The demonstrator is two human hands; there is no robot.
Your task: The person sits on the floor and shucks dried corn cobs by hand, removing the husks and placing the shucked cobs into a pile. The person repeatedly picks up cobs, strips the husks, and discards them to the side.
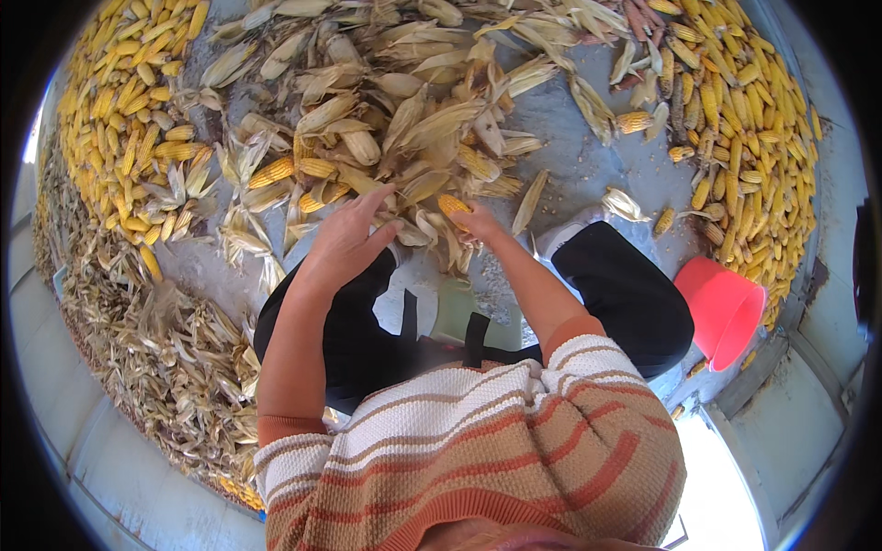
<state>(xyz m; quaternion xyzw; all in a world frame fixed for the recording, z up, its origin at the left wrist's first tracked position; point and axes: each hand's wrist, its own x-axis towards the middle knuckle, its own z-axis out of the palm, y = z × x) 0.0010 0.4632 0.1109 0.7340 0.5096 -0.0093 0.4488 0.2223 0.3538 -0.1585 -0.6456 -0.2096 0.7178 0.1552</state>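
My right hand (480, 224) grips a husked yellow corn ear (452, 206), with pale husk leaves hanging just below the hand. To its left, my left hand (350, 237) is spread, thumb and fingers apart, with nothing in it. It hovers at the near edge of a heap of corn ears in dry husks (413, 127). Partly bared yellow ears (272, 172) stick out at the heap's left side. Another partly husked ear (477, 163) lies just beyond my right hand.
Heaps of bare corn ears rise at far left (131, 103) and right (751, 138). Loose husks (186, 372) pile up at lower left. A red plastic bucket (723, 313) lies tipped beside my right knee. Between my legs is a pale green plastic seat (451, 310).
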